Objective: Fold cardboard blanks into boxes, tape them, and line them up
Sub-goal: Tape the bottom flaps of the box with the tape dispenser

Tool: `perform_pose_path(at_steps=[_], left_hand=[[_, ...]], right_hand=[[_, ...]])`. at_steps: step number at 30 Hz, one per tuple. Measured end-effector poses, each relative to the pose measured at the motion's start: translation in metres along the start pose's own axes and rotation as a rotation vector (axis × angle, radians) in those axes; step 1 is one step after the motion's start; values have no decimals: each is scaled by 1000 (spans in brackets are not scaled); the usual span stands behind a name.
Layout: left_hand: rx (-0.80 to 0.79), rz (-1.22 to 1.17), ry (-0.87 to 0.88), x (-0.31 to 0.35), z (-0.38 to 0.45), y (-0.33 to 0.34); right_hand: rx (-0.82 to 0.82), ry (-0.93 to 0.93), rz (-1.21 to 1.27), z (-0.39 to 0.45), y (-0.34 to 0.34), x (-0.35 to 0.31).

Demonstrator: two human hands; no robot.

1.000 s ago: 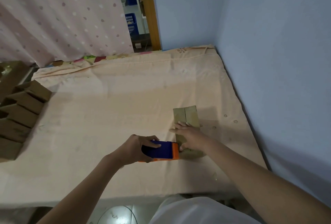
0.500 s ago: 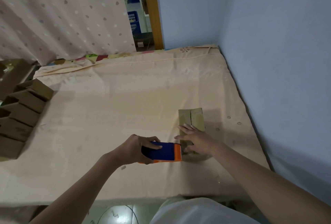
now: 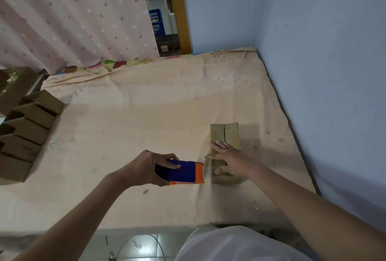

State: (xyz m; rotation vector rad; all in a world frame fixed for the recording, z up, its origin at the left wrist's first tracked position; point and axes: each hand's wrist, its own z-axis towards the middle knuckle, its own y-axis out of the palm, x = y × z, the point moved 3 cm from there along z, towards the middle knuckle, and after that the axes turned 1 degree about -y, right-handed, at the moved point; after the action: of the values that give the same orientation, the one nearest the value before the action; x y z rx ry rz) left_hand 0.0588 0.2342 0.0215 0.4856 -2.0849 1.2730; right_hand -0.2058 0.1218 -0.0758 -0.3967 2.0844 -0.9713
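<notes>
A small brown cardboard box (image 3: 226, 135) lies on the peach bedsheet at the right, its two top flaps meeting in a seam. My right hand (image 3: 226, 159) presses flat on the box's near half, fingers straight, covering that part. My left hand (image 3: 146, 167) grips a blue and orange tape dispenser (image 3: 186, 172), whose orange end sits just left of the box. A row of folded brown boxes (image 3: 29, 127) stands along the bed's left edge.
The bed (image 3: 146, 114) fills the view, with blue walls at the right and back. A dotted pink curtain hangs at the back left, beside a wooden door frame (image 3: 177, 10). Small scraps lie on the sheet near the front edge.
The tape dispenser has drawn back a little to the left, away from the box. My right hand has slid further over the flaps.
</notes>
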Motion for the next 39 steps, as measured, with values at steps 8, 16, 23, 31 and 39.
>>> perform_pose_path(at_steps=[8, 16, 23, 31, 39], left_hand=[[-128, 209, -44, 2, 23, -1], [-226, 469, -5, 28, 62, 2], [-206, 619, -330, 4, 74, 11], [-10, 741, -348, -39, 80, 51], [47, 383, -378, -30, 71, 133]], right_hand=[[17, -13, 32, 0, 2, 3], [-17, 37, -20, 3, 2, 3], [46, -35, 10, 10, 9, 12], [49, -44, 37, 8, 7, 12], [58, -45, 52, 9, 8, 11]])
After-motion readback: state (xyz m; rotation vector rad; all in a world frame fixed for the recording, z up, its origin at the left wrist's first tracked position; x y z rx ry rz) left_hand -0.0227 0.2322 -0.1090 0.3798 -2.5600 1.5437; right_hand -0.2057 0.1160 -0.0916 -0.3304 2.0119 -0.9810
